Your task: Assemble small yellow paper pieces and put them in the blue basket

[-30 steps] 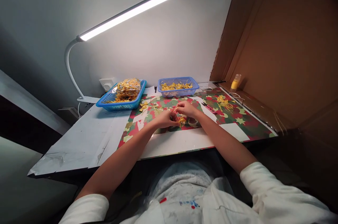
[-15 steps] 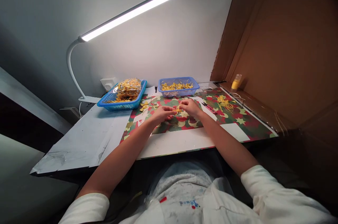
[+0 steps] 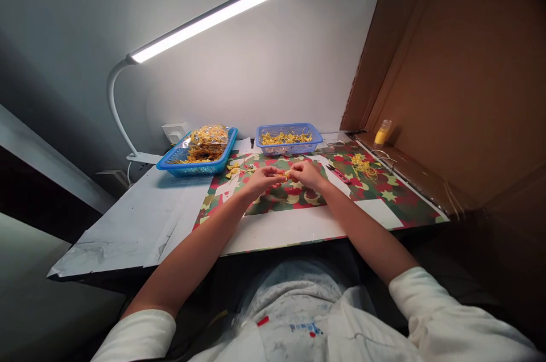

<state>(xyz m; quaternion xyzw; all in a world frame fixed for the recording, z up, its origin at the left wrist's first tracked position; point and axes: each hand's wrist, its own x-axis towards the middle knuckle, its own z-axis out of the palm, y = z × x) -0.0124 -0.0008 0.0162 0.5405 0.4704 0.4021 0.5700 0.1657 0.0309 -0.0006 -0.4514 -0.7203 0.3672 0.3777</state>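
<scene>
Two hands met over the patterned mat (image 3: 384, 194), fingertips pinched together on one small yellow piece (image 3: 289, 174) held between them. The left hand (image 3: 263, 178) and the right hand (image 3: 306, 173) were both closed narrowly on it, and the piece sat just clear of the mat rather than resting on it. A second earlier the hands had been lower and nearer the body, with the yellow piece down by the mat; since then they had lifted slightly and drawn away, so the work appeared to have passed from picking up to fine handling in the air. What the fingers were doing to the piece was too small to tell.

Beyond the left hand stood a blue tray (image 3: 168, 166) heaped with yellow pieces in clear wrap, and beyond the right hand a smaller blue basket (image 3: 315, 137). Loose yellow scraps (image 3: 362, 165) lay off to the right of the right hand, and a few more (image 3: 234, 170) just beyond the left.
</scene>
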